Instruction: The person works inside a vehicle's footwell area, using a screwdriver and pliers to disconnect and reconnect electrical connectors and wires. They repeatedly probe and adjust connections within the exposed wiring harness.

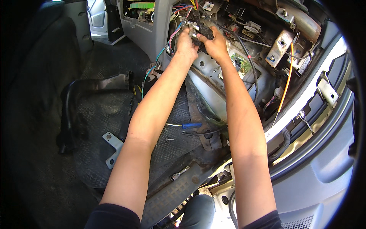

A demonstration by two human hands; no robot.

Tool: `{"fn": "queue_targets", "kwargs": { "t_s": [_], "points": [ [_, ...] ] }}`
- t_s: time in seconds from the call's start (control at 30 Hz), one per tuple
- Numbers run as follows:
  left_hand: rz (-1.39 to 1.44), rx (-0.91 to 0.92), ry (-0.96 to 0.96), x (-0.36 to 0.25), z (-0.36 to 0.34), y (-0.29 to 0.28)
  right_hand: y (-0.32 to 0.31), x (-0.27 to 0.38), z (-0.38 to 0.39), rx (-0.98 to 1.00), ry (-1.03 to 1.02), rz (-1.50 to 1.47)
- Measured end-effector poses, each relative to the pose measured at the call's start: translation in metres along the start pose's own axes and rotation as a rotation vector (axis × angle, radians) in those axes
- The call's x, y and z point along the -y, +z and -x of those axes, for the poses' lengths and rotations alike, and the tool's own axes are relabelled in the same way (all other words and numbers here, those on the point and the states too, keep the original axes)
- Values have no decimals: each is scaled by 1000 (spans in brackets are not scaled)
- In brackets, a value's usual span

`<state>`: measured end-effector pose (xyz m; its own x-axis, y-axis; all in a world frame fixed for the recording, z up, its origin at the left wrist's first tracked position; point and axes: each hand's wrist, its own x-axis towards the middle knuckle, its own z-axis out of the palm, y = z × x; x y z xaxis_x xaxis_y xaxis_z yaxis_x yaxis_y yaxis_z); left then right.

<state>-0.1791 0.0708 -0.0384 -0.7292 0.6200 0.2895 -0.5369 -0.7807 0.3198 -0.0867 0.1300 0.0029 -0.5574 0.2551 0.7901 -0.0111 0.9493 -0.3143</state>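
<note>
Two hands [185, 43] pinch a dark, metal-fitted bundle [206, 31], which lies between their fingers.

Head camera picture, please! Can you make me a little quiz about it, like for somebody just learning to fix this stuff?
1. What colour is the tool handle just right of the left forearm?
2. Fill in: the angled metal bracket shows on the ____ side of that forearm.
3. How many hands are on the dark part with silvery fittings? A: none. B: one. C: two.

Key: 1. Blue. 2. Left. 3. C, the left hand and right hand.
</note>
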Motion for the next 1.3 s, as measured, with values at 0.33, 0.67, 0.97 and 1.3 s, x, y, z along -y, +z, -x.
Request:
{"fn": "queue_targets", "kwargs": {
  "t_s": [0.33, 0.67, 0.97, 1.3],
  "points": [
    [-195, -105, -29, 1, -7, -2, 4, -7, -2, -67, 48, -26],
    [-285, -74, -76, 16, -7, -2, -18, -22, -4, 25, 247, -250],
    [-64, -84, 248, 38, 3, 4, -19, -22, 20, 15, 236, -143],
    [-77, 102, 404, 26, 1, -1, 0, -26, 46, -213, 170, -218]
  ]
}}
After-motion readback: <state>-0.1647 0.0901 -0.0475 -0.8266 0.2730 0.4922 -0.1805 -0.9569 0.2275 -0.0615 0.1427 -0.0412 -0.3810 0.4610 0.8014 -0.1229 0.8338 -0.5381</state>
